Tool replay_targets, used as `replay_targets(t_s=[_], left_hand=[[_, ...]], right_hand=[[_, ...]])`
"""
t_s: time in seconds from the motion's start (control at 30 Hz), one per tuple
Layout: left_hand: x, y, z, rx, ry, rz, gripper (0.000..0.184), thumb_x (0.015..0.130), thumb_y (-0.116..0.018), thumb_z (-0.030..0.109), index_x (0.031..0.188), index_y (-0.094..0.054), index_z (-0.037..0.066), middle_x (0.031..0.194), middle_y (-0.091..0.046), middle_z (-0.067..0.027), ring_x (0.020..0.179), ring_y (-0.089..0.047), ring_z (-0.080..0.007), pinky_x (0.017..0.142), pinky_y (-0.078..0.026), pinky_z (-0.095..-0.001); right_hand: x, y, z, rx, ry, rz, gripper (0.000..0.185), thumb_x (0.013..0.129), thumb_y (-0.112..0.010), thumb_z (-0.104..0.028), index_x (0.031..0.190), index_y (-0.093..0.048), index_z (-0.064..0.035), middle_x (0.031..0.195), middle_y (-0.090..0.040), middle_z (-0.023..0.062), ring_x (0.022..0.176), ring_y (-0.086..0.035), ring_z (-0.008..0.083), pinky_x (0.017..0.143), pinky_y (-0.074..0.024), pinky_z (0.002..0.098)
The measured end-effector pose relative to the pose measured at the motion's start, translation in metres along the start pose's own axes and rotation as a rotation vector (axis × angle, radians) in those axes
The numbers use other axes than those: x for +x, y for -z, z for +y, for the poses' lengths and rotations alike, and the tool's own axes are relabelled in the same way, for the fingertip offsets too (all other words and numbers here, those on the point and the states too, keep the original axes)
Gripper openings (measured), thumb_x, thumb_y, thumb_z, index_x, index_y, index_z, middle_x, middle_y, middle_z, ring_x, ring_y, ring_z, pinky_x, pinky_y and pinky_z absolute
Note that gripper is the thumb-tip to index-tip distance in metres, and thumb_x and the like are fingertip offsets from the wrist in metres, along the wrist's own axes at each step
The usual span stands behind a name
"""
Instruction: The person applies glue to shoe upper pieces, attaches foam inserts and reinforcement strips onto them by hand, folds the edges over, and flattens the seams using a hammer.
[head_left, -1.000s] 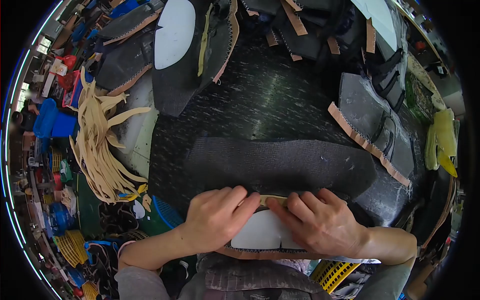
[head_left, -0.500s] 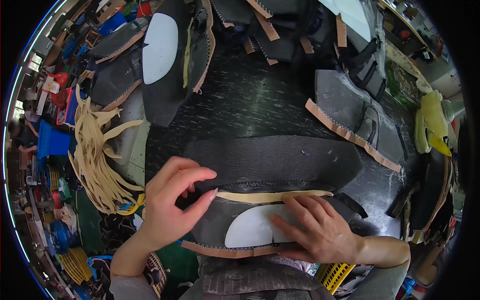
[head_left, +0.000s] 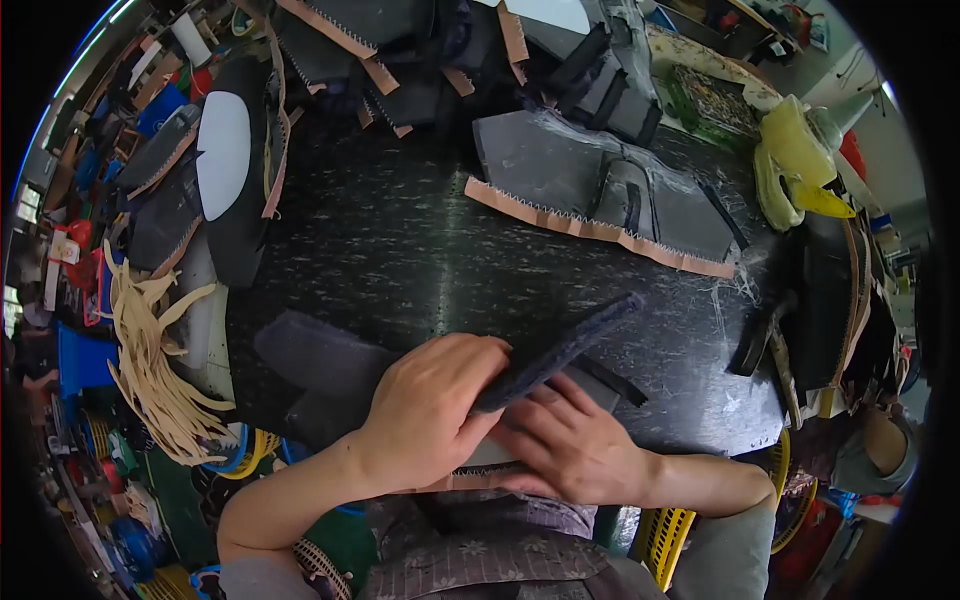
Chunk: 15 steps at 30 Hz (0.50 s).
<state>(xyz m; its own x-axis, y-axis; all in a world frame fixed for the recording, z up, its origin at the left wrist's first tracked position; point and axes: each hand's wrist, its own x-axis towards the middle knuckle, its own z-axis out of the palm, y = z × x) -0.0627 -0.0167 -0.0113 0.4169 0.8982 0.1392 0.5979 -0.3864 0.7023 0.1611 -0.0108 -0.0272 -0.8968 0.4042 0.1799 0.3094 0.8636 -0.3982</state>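
A dark grey shoe upper [head_left: 330, 362], with a tan stitched strip [head_left: 465, 482] along its near edge, lies in front of my body. My left hand [head_left: 430, 400] is closed on its middle, and part of the piece stands up folded, its fuzzy dark edge [head_left: 575, 345] pointing up and right. My right hand [head_left: 575, 440] is closed beside it, curled fingers pressed to the piece just below the raised fold. A dark tab [head_left: 615, 380] sticks out to the right. The pale strip and white panel on this piece are mostly hidden.
Another upper [head_left: 560, 165] with a tan edge lies across the dark table [head_left: 400, 240]. More uppers pile up at the back; one with a white panel [head_left: 222, 155] is at left. Pale strips [head_left: 160, 350] hang at the left edge. A hammer-like tool [head_left: 780, 360] lies at right.
The upper lay flat with its pale strip showing; now part of it is folded up. My left hand has moved right and closed on it. The view has turned toward the right.
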Motion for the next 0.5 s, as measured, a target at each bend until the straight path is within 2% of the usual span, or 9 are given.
replay_targets(t_s=[0.1, 0.13, 0.2, 0.23, 0.27, 0.33, 0.37, 0.43, 0.5], left_hand=[[-0.003, 0.004, -0.002, -0.019, -0.045, -0.008, 0.036, 0.074, -0.073, 0.008, 0.106, -0.06, -0.001, 0.118, -0.064, -0.0173, 0.109, -0.063, -0.035, 0.093, -0.051, -0.0455], [0.0, 0.003, -0.001, -0.017, -0.111, 0.036, 0.016, 0.081, -0.066, 0.005, 0.095, -0.062, -0.002, 0.115, -0.067, -0.0203, 0.106, -0.066, -0.0375, 0.09, -0.054, -0.0446], [-0.002, -0.003, -0.002, 0.151, -0.332, -0.025, 0.009, 0.081, -0.064, 0.004, 0.088, -0.061, -0.002, 0.117, -0.066, -0.0242, 0.108, -0.065, -0.0396, 0.093, -0.056, -0.0429], [-0.004, -0.008, -0.001, 0.304, -0.435, -0.052, 0.01, 0.083, -0.063, 0.008, 0.081, -0.057, 0.0, 0.118, -0.065, -0.0288, 0.111, -0.065, -0.0407, 0.096, -0.056, -0.0404], [-0.004, -0.009, 0.0, 0.297, -0.431, -0.056, 0.01, 0.083, -0.063, 0.008, 0.081, -0.057, 0.0, 0.118, -0.065, -0.0288, 0.111, -0.065, -0.0407, 0.096, -0.056, -0.0404], [-0.003, -0.007, 0.002, 0.649, -0.575, -0.146, 0.015, 0.085, -0.062, 0.013, 0.078, -0.055, 0.002, 0.117, -0.066, -0.0307, 0.114, -0.064, -0.0404, 0.098, -0.055, -0.0409], [-0.003, -0.008, -0.001, 0.717, -0.622, -0.145, 0.021, 0.088, -0.059, 0.019, 0.076, -0.053, 0.003, 0.117, -0.067, -0.0306, 0.113, -0.065, -0.0395, 0.097, -0.056, -0.0406], [-0.002, -0.01, 0.001, 0.732, -0.628, -0.144, 0.021, 0.088, -0.058, 0.02, 0.078, -0.055, 0.003, 0.114, -0.067, -0.0295, 0.108, -0.066, -0.0396, 0.096, -0.056, -0.0417], [-0.009, -0.007, 0.003, 0.748, -0.634, -0.165, 0.021, 0.088, -0.058, 0.021, 0.079, -0.056, 0.002, 0.112, -0.068, -0.0283, 0.104, -0.068, -0.0396, 0.094, -0.057, -0.0428]], right_hand=[[-0.028, 0.005, 0.004, -0.15, -0.248, -0.006, 0.063, 0.093, -0.059, -0.049, 0.134, -0.059, -0.0009, 0.139, -0.053, 0.0164, 0.13, -0.05, 0.0331, 0.11, -0.0388, 0.0447], [-0.032, 0.004, 0.004, -0.156, -0.248, -0.016, 0.063, 0.093, -0.059, -0.049, 0.134, -0.059, -0.0009, 0.139, -0.053, 0.0164, 0.13, -0.05, 0.0331, 0.11, -0.0388, 0.0447], [-0.036, -0.001, 0.003, -0.083, -0.332, -0.069, 0.06, 0.091, -0.062, -0.046, 0.131, -0.06, -0.0013, 0.137, -0.055, 0.0156, 0.131, -0.05, 0.0328, 0.11, -0.0393, 0.0421], [-0.033, 0.007, 0.006, -0.108, -0.285, -0.044, 0.051, 0.095, -0.06, -0.041, 0.125, -0.063, -0.0002, 0.132, -0.059, 0.0183, 0.121, -0.057, 0.0355, 0.103, -0.0459, 0.0415], [-0.037, 0.012, 0.016, -0.102, -0.289, -0.049, 0.051, 0.095, -0.06, -0.041, 0.125, -0.063, -0.0002, 0.132, -0.059, 0.0183, 0.121, -0.057, 0.0355, 0.103, -0.0459, 0.0415], [-0.046, 0.027, 0.038, 0.41, -0.409, 0.201, 0.044, 0.101, -0.05, -0.034, 0.124, -0.062, 0.0019, 0.124, -0.062, 0.0209, 0.109, -0.064, 0.0346, 0.092, -0.0522, 0.0417], [-0.036, 0.051, 0.038, 0.447, -0.594, 0.333, 0.038, 0.103, -0.046, -0.024, 0.123, -0.06, 0.005, 0.119, -0.063, 0.0221, 0.103, -0.067, 0.0333, 0.085, -0.0549, 0.0409], [-0.022, 0.07, 0.027, 0.299, -0.416, 0.45, 0.034, 0.103, -0.048, -0.02, 0.122, -0.059, 0.0068, 0.117, -0.064, 0.0215, 0.103, -0.066, 0.0327, 0.088, -0.0536, 0.0415], [0.01, 0.051, 0.014, 0.547, -0.154, 0.293, 0.055, 0.098, -0.062, -0.034, 0.134, -0.051, 0.007, 0.127, -0.057, 0.0231, 0.108, -0.061, 0.0351, 0.096, -0.0487, 0.0422]])
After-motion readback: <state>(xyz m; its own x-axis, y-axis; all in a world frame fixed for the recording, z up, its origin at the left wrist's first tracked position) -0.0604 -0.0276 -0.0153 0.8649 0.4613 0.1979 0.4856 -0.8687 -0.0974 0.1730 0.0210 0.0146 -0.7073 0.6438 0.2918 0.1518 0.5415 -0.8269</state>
